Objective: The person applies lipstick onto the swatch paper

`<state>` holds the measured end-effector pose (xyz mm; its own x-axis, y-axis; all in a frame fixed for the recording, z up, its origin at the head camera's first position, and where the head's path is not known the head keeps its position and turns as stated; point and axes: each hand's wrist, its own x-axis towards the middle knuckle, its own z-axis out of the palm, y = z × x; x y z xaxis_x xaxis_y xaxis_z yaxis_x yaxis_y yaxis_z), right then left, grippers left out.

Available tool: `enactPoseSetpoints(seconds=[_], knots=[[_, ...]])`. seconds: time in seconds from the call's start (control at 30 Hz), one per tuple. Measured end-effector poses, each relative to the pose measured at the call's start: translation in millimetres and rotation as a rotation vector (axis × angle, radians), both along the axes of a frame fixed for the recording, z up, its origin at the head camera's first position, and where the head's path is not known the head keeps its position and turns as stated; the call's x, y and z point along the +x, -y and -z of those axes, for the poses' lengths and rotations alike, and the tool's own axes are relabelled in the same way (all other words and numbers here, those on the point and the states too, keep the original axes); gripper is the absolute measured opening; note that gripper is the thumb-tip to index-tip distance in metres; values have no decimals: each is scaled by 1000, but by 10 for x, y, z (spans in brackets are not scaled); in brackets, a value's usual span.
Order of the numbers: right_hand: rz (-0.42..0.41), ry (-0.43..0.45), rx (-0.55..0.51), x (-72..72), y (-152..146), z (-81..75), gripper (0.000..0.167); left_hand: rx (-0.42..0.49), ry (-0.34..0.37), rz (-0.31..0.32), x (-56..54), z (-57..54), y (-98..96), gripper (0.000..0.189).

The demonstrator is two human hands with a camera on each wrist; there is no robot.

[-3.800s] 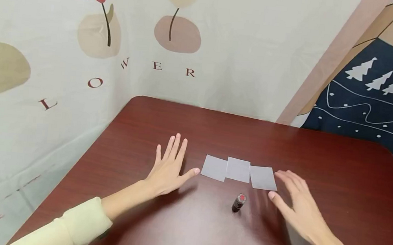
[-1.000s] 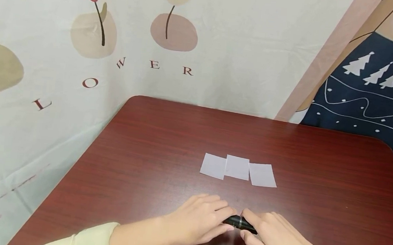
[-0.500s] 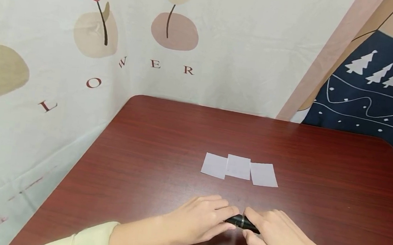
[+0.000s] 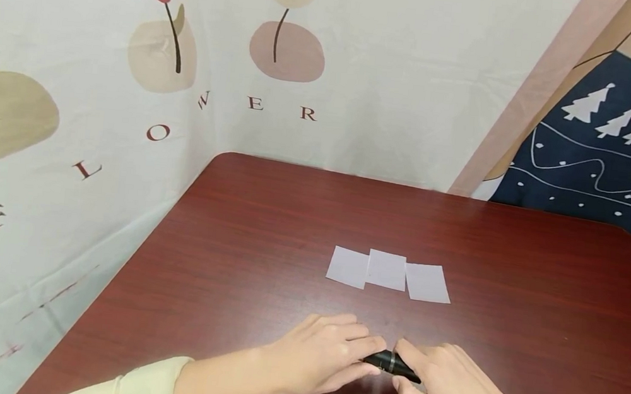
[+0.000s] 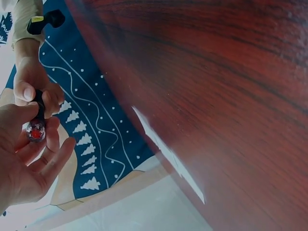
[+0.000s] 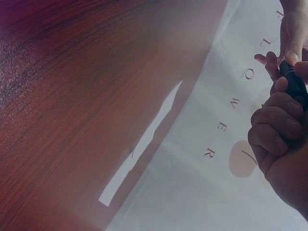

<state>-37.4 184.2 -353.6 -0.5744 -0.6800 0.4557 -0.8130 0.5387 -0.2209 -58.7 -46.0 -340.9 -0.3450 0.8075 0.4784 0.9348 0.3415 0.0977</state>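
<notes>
Low over the near part of the table, both hands hold a small black lipstick-like tube (image 4: 385,360) with a silver band around its middle and faint lettering. My left hand (image 4: 329,354) pinches its left end between thumb and fingers. On the other end, my right hand (image 4: 448,381) grips with thumb and curled fingers. Seen in the left wrist view, the tube's end (image 5: 35,131) is clear with red inside. In the right wrist view, the fingers of the right hand (image 6: 279,130) curl round the tube's dark body (image 6: 294,83).
Beyond the hands, three white paper squares lie in a row on the red-brown table (image 4: 268,218): a left one (image 4: 347,267), a middle one (image 4: 386,269) and a right one (image 4: 427,283). A printed white curtain (image 4: 394,90) hangs behind the table.
Earlier the tube stood upright on the table with both hands apart and off it. Now both hands hold it tilted sideways. Over the last second the grip is nearly the same.
</notes>
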Motion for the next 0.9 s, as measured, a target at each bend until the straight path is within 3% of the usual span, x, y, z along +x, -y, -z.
enactPoseSetpoints(seconds=[0.2, 0.3, 0.53, 0.9], knots=[[42, 122, 21, 34, -6, -56, 36, -3, -89, -6, -2, -5, 8, 20], [49, 137, 31, 38, -5, -65, 36, -7, -127, -3, -8, -4, 10, 21], [38, 154, 44, 39, -6, -76, 35, -14, -102, 3, -4, -8, 16, 21], [40, 149, 53, 33, -12, -70, 35, -20, -127, 7, -17, -17, 15, 22]])
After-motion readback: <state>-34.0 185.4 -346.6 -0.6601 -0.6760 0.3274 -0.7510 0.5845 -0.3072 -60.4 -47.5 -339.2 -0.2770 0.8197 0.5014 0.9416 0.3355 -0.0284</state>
